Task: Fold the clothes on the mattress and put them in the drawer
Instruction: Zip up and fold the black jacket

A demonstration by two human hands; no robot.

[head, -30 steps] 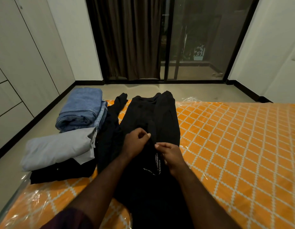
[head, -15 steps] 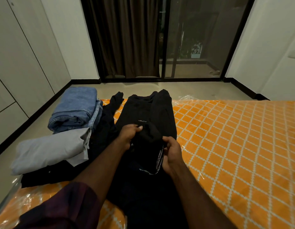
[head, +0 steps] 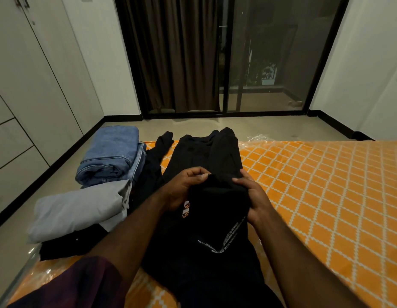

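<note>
A black garment with small white and orange print lies lengthwise down the middle of the orange patterned mattress. My left hand pinches a raised fold of it at the top left, thumb and fingers closed on the cloth. My right hand grips the same fold on its right side. Between both hands the fold stands lifted off the rest of the garment. A black sleeve trails off to the far left.
Folded blue jeans and a folded grey garment on a dark one sit at the mattress's left edge. White wardrobe drawers line the left wall. Curtain and glass door stand beyond the floor.
Both hands have gathered more black cloth and lifted the fold higher, moving apart to its two sides. An orange and white print has come into sight under my left hand.
</note>
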